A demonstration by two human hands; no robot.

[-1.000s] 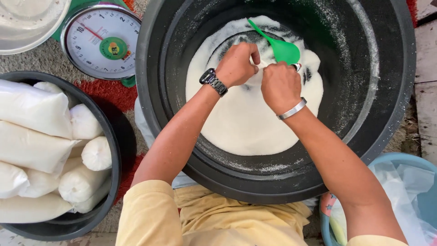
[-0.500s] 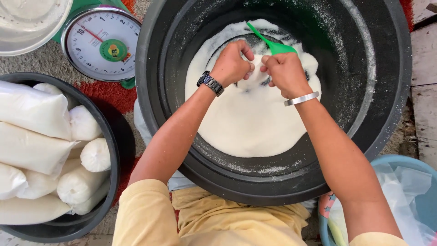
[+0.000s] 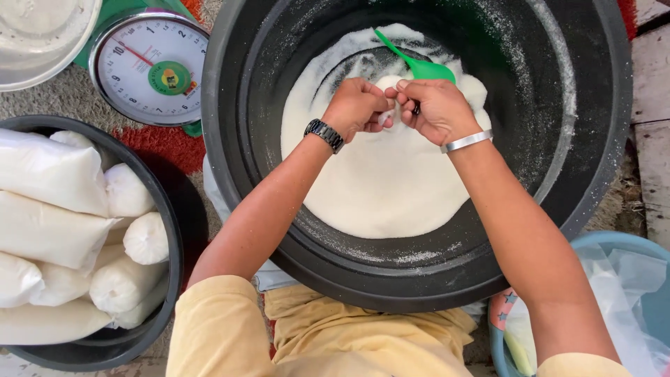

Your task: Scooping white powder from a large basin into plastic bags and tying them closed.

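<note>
Both my hands meet over a big black tub [image 3: 593,174] that holds a heap of white sugar-like grain [image 3: 384,181]. My left hand [image 3: 357,106], with a black watch on the wrist, and my right hand [image 3: 434,108], with a silver bangle, pinch the top of a small clear plastic bag [image 3: 388,94] filled with the white grain. The bag is mostly hidden between my fingers. A green plastic scoop [image 3: 419,64] lies in the grain just beyond my right hand.
A black basin [image 3: 164,209] at the left holds several filled white bags [image 3: 49,230]. A round dial scale [image 3: 150,66] stands at the upper left beside a metal bowl [image 3: 42,38]. A blue tub [image 3: 628,251] with clear plastic bags sits at the lower right.
My hands have lifted away from the grain and come together, fingers now working at the bag's top. The green scoop stays in the grain.
</note>
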